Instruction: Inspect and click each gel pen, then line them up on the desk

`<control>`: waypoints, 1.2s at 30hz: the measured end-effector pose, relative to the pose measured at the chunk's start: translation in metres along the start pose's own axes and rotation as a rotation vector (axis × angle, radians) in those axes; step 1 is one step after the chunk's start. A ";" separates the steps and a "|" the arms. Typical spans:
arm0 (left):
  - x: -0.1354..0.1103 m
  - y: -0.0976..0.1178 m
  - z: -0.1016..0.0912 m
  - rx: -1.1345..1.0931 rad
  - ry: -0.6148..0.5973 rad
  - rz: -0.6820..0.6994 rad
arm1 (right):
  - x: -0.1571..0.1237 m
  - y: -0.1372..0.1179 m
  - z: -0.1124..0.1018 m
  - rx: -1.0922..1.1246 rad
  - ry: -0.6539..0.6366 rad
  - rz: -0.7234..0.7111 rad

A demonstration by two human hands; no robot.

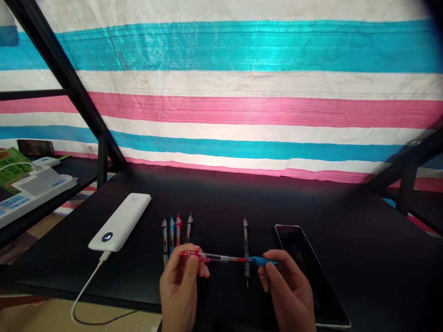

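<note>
at the far left of the frame, one green packet (14,168) carries print too blurred to read, and one white device (38,186) beside it bears blue label patches, their wording likewise unreadable. one dark-screened phone (35,148) stands behind them. right of these, one white power bank (121,221) lies on the black table (218,203); it has faint grey marks at its far end and a small round display lit near its close end, neither legible, with one white cable (85,288) plugged in.

left of centre, four pens (172,233) lie side by side, one dark, one blue, one red, one dark, their lower parts partly behind the left hand (183,281). that hand pinches the red end of the red-and-blue pen (223,258), which is held level at lower centre. no lettering can be made out on its clear barrel. just right of centre, one single pen (246,233) with a dark grip lies beneath it, crossed by it. the right hand (289,286) has thumb and fingers closed around the blue end. further right, one dark tablet (321,283) with a pale edge lies partly behind that hand.
</note>
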State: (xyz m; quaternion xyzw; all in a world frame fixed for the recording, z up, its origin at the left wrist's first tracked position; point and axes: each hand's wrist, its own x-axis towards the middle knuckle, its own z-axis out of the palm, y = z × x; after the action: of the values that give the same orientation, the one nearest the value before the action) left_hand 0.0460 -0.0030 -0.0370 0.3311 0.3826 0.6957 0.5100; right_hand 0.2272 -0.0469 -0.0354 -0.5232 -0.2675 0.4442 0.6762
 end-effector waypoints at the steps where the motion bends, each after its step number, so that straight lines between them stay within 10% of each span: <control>1: 0.000 0.000 0.000 -0.004 -0.003 0.000 | 0.001 0.001 -0.001 0.030 0.005 -0.008; 36: 0.001 -0.004 -0.003 0.003 0.008 0.000 | 0.002 0.009 -0.010 -0.094 0.012 -0.179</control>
State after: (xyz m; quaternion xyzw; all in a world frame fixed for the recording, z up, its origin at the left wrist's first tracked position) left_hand 0.0449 -0.0015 -0.0419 0.3291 0.3856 0.6962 0.5082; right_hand 0.2338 -0.0492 -0.0474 -0.5310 -0.3297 0.3660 0.6895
